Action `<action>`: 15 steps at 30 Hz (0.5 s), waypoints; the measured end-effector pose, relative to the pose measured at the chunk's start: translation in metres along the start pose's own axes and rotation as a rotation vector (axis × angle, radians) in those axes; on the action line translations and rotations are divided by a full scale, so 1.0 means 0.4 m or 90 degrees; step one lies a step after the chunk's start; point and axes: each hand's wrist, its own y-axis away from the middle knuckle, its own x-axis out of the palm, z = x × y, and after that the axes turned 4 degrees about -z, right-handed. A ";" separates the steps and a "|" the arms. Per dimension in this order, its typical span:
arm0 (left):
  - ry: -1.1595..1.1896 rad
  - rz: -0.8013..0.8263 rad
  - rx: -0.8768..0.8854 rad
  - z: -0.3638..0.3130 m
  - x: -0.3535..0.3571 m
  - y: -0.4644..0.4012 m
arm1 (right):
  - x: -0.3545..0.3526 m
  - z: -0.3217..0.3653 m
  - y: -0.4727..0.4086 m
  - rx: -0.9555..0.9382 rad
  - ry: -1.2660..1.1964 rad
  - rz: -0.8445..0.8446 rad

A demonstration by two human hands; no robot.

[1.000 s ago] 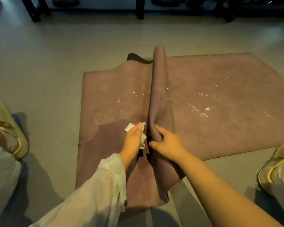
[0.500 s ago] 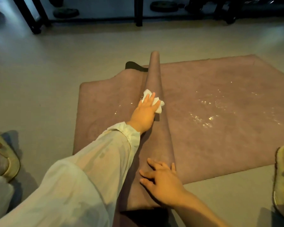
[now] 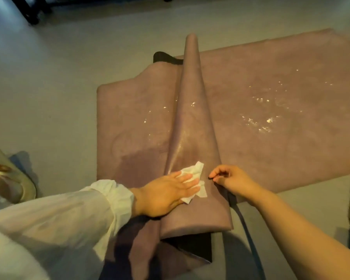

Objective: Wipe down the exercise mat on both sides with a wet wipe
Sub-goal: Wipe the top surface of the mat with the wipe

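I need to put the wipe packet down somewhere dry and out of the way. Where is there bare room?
Bare floor lies left of the mat, beyond the sandal, and past the mat's far edge. Crowded: the raised fold, where the left hand presses the wipe and the right hand pinches. The flat mat glistens wet.

Smooth grey-green matte floor (image 3: pixel 59 81), pale light glare at top left corner, dark metal frame legs (image 3: pixel 31 12) along far edge, dim warm lighting, soft shadows near lower edge
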 end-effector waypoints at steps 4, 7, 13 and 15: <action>-0.041 0.084 0.213 -0.119 0.072 0.093 | -0.003 0.000 -0.001 0.004 -0.001 -0.006; -0.184 0.084 0.262 -0.122 0.066 0.106 | -0.007 -0.001 -0.013 0.013 -0.009 -0.007; -0.072 0.042 0.241 -0.074 0.008 0.075 | -0.006 -0.009 -0.039 0.048 -0.069 -0.053; -0.050 0.022 0.195 -0.062 -0.011 0.064 | -0.012 -0.013 -0.045 0.037 -0.044 -0.052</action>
